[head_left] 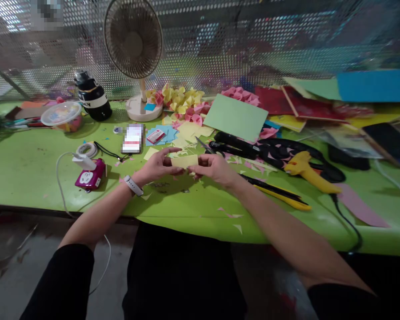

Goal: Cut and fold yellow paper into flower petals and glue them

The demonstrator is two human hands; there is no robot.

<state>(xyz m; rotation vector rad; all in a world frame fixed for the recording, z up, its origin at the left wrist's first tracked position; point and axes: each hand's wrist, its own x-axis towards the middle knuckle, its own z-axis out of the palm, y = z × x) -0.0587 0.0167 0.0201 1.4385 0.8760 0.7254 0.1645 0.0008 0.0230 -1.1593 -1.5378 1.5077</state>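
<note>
Between my two hands is a small piece of pale yellow paper, held just over the green table. My left hand, with a white band at the wrist, pinches its left end between thumb and fingers. The right end is gripped by the thumb and fingers of my right hand. Behind the hands lie pale yellow paper pieces and blue paper squares with a small red and white packet on them. The scissors are partly hidden by my right hand.
A fan stands at the back beside yellow folded paper shapes. To the left are a black bottle, a plastic tub and a purple power adapter. A yellow glue gun and a box cutter lie right.
</note>
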